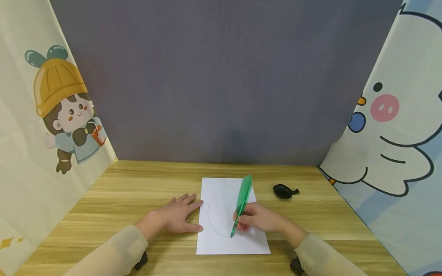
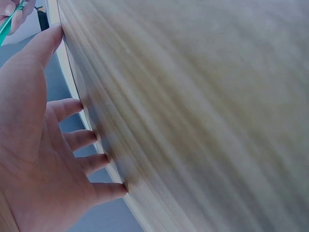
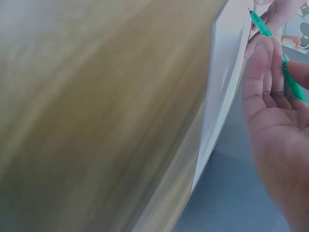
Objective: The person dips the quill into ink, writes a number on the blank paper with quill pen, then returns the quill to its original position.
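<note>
My right hand (image 1: 253, 217) pinches a green feather-topped pen (image 1: 243, 195) between thumb and fingers. Its tip meets a white sheet of paper (image 1: 215, 243) at the lower end of a thin curved line, which bows round the sheet's left half from near the top. In the right wrist view the pen (image 3: 260, 23) runs between the fingers and thumb, its dark point outward. My left hand (image 1: 177, 215) lies spread on the table, with thumb and index fingertips at the paper's left edge. The left wrist view shows that hand (image 2: 34, 130) with its fingers apart.
On the wood-grain table (image 1: 145, 191), right of the paper, lies a small black oval object (image 1: 283, 191) with a short tail. A grey panel (image 1: 221, 84) stands behind the table, and cartoon-printed cloths (image 1: 20, 126) flank it.
</note>
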`<state>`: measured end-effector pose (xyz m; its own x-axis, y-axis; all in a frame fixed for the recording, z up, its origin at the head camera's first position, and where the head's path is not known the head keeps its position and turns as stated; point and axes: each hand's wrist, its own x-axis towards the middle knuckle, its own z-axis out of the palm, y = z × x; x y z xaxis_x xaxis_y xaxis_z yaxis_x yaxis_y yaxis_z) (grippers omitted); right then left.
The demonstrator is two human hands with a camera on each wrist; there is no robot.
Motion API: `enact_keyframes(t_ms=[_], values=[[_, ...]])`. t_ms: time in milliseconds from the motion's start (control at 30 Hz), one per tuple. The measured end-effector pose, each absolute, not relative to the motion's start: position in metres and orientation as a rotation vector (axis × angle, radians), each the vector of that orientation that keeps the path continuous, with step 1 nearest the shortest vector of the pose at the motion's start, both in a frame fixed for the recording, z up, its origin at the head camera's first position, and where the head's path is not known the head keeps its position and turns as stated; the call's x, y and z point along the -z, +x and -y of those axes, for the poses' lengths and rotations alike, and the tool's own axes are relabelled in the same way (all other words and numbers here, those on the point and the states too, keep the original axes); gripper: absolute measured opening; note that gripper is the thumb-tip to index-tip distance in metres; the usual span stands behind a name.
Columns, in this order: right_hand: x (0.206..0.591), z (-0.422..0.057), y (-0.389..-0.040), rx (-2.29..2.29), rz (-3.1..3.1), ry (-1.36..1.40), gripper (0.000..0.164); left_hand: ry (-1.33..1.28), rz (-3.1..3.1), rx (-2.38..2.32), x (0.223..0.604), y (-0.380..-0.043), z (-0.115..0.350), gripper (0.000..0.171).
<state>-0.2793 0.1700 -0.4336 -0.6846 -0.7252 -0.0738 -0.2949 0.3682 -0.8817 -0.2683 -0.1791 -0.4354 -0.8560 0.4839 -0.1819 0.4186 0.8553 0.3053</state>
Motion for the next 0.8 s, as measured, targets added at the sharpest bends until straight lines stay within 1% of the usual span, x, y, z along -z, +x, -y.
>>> enact_keyframes(t_ms=[800], values=[[0.430, -0.196, -0.281, 1.250, -2.179, -0.868, 0.023, 0.703, -2.774, -0.370, 0.430, -0.265, 0.178, 0.098]])
